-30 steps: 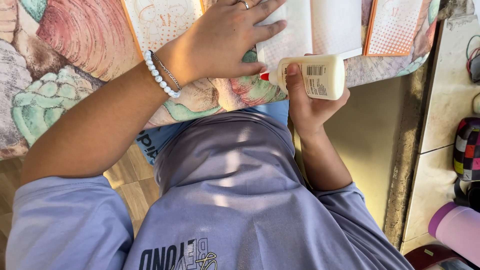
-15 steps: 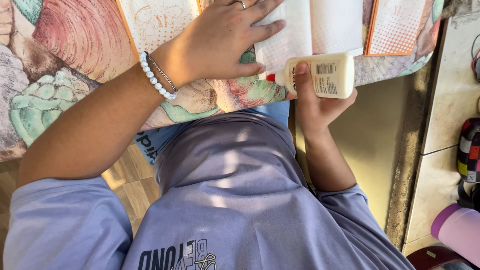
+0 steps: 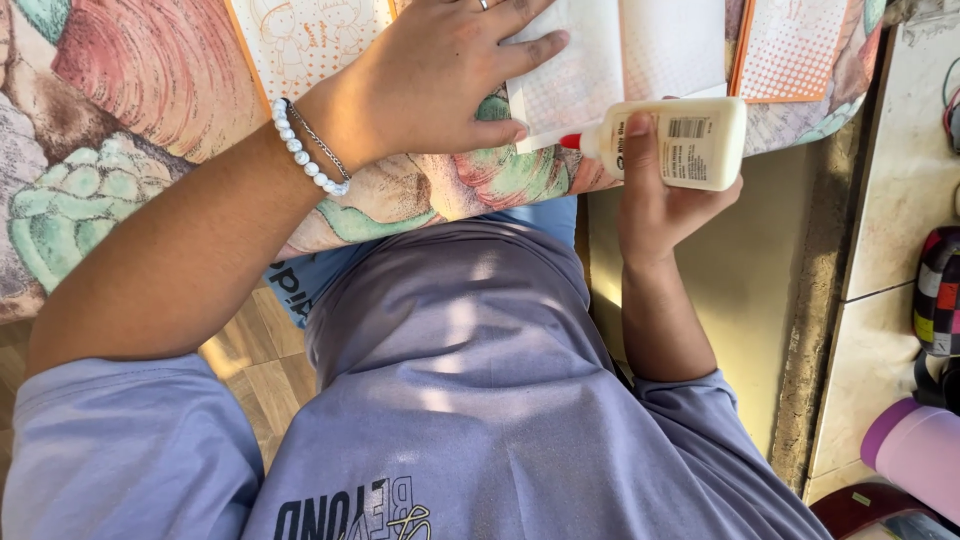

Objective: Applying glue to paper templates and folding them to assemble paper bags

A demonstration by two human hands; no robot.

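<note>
The right hand [image 3: 660,195], right of centre in the frame, grips one white glue bottle [image 3: 680,140] lying on its side, thumb across its face and fingers behind it. The bottle's red tip [image 3: 570,141] points left and sits at the lower edge of a white paper sheet [image 3: 610,60], at the sheet's bottom corner.

The left hand [image 3: 440,80], upper centre, lies flat and spread on the same sheet, fingers pressing its left part, grasping nothing. One ring shows on a finger at the top edge of the frame. The wrist carries two bands: one white bead bracelet [image 3: 305,150] and one thin chain just beside it.

Two orange-bordered sheets [image 3: 790,50] lie at the top, one left of the white sheet and one right of it. All rest on a table covered with a shell-patterned cloth [image 3: 130,90], whose near edge runs right against the person's purple shirt [image 3: 470,400], leaving little room there. Open space lies right of the right forearm, over a plain tan surface [image 3: 740,270], bounded by a stone ledge [image 3: 900,220] at the right edge. One pink cylinder [image 3: 915,445] lies at lower right.
</note>
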